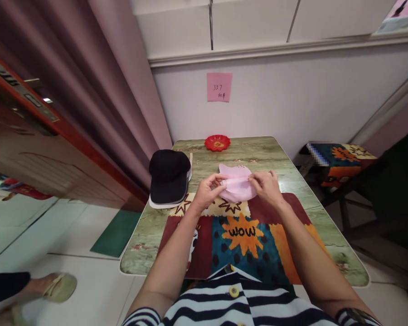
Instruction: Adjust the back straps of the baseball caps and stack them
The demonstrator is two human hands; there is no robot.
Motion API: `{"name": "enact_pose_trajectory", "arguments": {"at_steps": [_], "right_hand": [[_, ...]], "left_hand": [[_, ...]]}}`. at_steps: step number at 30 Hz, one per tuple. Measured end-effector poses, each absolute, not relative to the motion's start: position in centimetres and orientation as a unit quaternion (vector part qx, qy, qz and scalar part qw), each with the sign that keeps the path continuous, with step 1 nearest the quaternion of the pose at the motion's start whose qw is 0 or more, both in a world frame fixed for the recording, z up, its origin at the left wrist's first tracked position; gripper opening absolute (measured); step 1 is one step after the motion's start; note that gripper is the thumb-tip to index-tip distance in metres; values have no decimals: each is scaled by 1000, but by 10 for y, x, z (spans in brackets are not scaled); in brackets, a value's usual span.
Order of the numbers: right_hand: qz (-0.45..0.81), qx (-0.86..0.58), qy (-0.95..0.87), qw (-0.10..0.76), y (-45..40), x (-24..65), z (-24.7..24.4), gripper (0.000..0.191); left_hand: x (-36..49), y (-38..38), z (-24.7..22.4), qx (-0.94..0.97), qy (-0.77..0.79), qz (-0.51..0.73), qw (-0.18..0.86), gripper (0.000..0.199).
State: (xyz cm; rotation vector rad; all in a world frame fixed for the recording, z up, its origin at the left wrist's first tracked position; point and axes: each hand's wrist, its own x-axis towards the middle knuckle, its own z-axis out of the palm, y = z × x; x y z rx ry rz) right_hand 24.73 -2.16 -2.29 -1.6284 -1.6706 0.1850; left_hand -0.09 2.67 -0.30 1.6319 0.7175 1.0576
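Note:
A soft pink cap-like cloth item (238,192) is held over the middle of the table, close to its surface. Its outline is rounded, with small dark dots along the upper right edge; its exact kind is hard to make out. My left hand (209,192) pinches its left side between thumb and fingers. On the opposite side, my right hand (265,184) is closed on the upper right part. To the left lies a black cap (169,176), brim toward me, resting on a whitish layer that shows along its edge.
A red scalloped dish (217,143) sits at the table's back edge. Under my forearms is a colourful "WOW" mat (243,235) on the green marbled table (143,235). A chair (347,199) stands right, an open door (54,136) left. Another person's foot (59,287) shows lower left.

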Motion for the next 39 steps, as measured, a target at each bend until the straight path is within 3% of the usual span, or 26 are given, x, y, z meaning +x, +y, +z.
{"name": "enact_pose_trajectory", "arguments": {"at_steps": [5,8,9,11,13,17,23,26,31,36,39], "right_hand": [[219,-593,-623,461,-28,261,-28,32],[236,-570,-678,401,-31,264,-30,59],[219,-582,-692,366,-32,265,-31,60],[186,-607,-703,322,-31,268,-31,41],[189,-607,-698,330,-32,272,-24,27],[266,-539,-668,439,-42,273,16,31],[322,-453,-526,644,-47,238,81,34],[317,-471,-465,679,-26,222,59,32],[396,-574,-260,668,7,219,-38,43],[414,-579,-200,673,3,218,-103,43],[406,-580,-182,683,-2,220,-119,41]], "left_hand": [[-6,32,6,601,302,479,565,35],[-3,36,9,587,299,483,577,36],[-2,36,10,588,299,480,578,37],[-3,37,14,600,303,472,571,36],[-6,35,23,623,313,466,544,34],[-16,29,66,647,308,503,484,32],[-14,44,110,532,231,607,543,39],[-8,49,77,452,276,561,636,40],[-18,17,-18,314,354,344,811,58],[-47,-29,-68,211,418,320,824,34],[-57,-54,-75,238,453,292,808,36]]}}
